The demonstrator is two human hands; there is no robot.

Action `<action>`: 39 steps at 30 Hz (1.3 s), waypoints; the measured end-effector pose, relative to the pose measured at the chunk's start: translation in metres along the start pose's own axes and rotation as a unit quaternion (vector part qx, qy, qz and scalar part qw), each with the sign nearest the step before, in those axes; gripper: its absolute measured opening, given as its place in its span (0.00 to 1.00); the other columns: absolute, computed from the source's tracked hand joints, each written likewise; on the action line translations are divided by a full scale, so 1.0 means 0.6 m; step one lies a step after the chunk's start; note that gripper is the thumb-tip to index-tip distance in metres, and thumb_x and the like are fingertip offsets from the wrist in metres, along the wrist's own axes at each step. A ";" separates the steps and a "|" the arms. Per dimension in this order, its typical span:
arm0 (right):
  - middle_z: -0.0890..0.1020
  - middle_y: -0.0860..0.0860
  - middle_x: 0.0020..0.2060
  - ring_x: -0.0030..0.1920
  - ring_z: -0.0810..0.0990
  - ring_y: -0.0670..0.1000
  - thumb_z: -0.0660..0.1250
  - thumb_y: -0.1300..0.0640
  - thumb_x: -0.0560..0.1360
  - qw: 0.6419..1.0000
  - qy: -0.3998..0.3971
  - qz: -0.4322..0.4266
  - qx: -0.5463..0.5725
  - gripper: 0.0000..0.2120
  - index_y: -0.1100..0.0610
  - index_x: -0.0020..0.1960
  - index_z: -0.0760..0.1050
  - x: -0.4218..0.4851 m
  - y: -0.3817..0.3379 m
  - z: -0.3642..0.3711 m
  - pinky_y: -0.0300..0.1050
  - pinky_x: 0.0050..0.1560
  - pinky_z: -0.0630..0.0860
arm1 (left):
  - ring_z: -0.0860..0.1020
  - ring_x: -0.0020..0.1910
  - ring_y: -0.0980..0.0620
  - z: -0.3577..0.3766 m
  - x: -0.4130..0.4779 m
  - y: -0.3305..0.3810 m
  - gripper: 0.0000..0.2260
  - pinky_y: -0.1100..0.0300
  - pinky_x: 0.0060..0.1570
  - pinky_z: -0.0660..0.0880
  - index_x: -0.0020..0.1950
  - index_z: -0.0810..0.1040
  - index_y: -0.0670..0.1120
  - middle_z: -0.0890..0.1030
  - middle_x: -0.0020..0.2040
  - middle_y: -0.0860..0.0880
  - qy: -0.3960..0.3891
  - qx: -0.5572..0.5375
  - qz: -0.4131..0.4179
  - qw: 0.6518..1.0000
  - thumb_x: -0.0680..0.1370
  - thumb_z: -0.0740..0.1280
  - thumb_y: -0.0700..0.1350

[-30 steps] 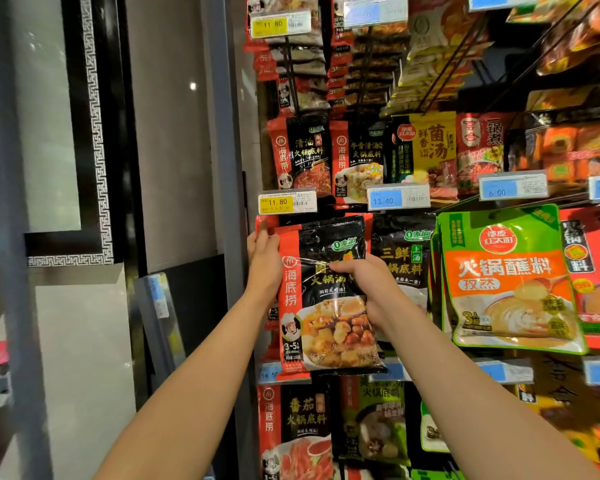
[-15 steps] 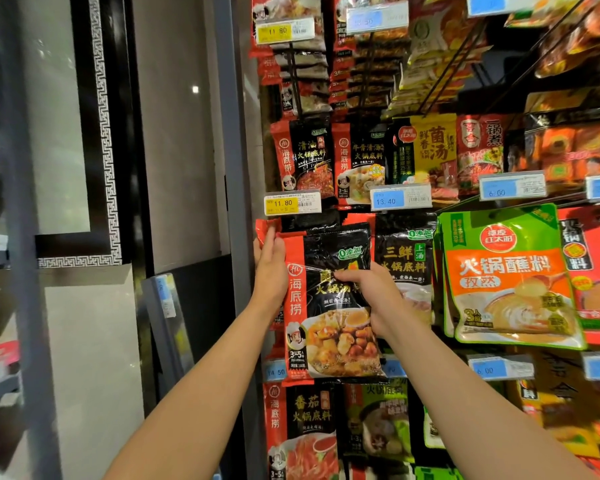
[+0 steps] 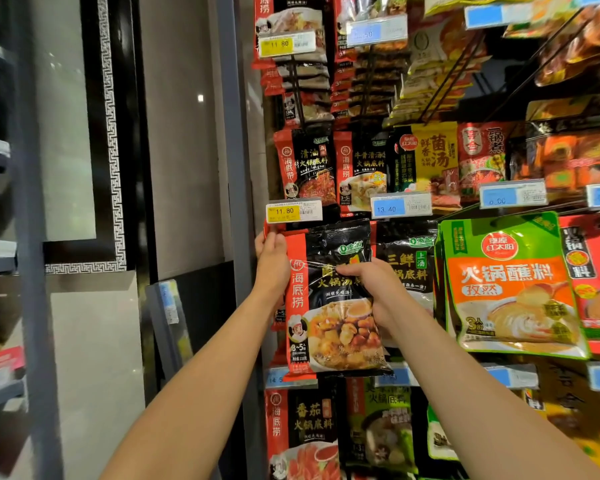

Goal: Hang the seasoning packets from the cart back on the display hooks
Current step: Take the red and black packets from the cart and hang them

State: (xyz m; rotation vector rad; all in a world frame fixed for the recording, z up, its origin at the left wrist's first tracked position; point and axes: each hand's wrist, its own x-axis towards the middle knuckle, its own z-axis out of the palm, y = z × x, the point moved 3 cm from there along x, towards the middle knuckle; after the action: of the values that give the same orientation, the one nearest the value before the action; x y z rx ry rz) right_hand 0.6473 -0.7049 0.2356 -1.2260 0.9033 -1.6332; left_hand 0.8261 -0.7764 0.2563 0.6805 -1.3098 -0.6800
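A person is holding a black and red packet (image 3: 333,299) up against the display, both bare forearms reaching up from the bottom of the view. The right hand (image 3: 374,289) is gripping the packet at its right edge, its fingers (image 3: 352,270) curling across the front at about mid-height, the wrapper creasing under them. The left hand (image 3: 272,265) is lying along the packet's upper left edge with its fingers pointing up, fairly straight, touching the red top corner; whether the thumb is pinching the edge cannot be told. The packet is standing upright, its top just below a yellow price tag (image 3: 293,211) reading 11.80, and it is covering other red-edged packets behind it. Whether its top is sitting on a hook cannot be told, as no hook is showing there. Just beside it on the right a black packet (image 3: 407,261) is hanging, partly behind the right hand, below a blue tag (image 3: 400,206) reading 13.40. Further right a green and orange pouch (image 3: 513,289) is hanging. Above, rows of similar packets are hanging under another yellow tag (image 3: 286,43). A grey post (image 3: 231,133) is edging the display on the left.
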 end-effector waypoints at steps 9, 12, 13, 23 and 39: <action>0.66 0.56 0.78 0.77 0.64 0.60 0.74 0.62 0.76 1.000 0.014 0.014 -0.007 0.39 0.59 0.81 0.58 0.016 0.006 -0.005 0.60 0.72 0.64 | 0.79 0.31 0.60 0.012 0.004 -0.015 0.17 0.58 0.41 0.77 0.76 0.65 0.46 0.73 0.47 0.55 0.019 -0.025 -0.075 0.997 0.87 0.57 0.49; 0.71 0.53 0.69 0.73 0.67 0.59 0.71 0.64 0.77 1.000 0.016 0.017 -0.013 0.31 0.59 0.77 0.64 0.002 0.009 -0.008 0.58 0.71 0.65 | 0.79 0.32 0.62 0.009 -0.002 -0.024 0.18 0.67 0.34 0.77 0.77 0.65 0.46 0.74 0.51 0.55 0.015 -0.004 -0.065 0.998 0.88 0.57 0.48; 0.72 0.51 0.64 0.70 0.69 0.57 0.71 0.64 0.77 1.000 0.011 0.017 -0.008 0.28 0.58 0.75 0.67 0.005 0.016 -0.009 0.57 0.68 0.66 | 0.78 0.36 0.62 0.010 -0.005 -0.024 0.18 0.73 0.32 0.74 0.78 0.65 0.47 0.72 0.57 0.54 0.008 0.017 -0.052 0.998 0.88 0.55 0.48; 0.68 0.51 0.78 0.76 0.68 0.57 0.78 0.52 0.70 0.996 0.034 -0.078 -0.028 0.46 0.53 0.82 0.59 0.015 0.066 0.004 0.62 0.75 0.66 | 0.81 0.60 0.48 -0.004 -0.019 -0.091 0.24 0.48 0.62 0.77 0.78 0.63 0.61 0.79 0.65 0.48 -0.038 0.032 -0.067 0.997 0.83 0.55 0.66; 0.69 0.49 0.76 0.76 0.68 0.54 0.75 0.57 0.76 0.996 0.046 -0.080 -0.008 0.41 0.55 0.82 0.58 0.060 0.095 -0.004 0.57 0.76 0.66 | 0.69 0.64 0.53 0.019 0.014 -0.101 0.25 0.58 0.68 0.60 0.76 0.71 0.51 0.66 0.65 0.51 -0.007 0.101 -0.087 0.991 0.86 0.50 0.62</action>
State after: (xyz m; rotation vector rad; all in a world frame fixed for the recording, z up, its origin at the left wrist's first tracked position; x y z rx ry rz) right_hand 0.6527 -0.7584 0.1951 -1.2699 0.8942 -1.8251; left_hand 0.8122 -0.8215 0.2162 0.9652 -1.3537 -0.6974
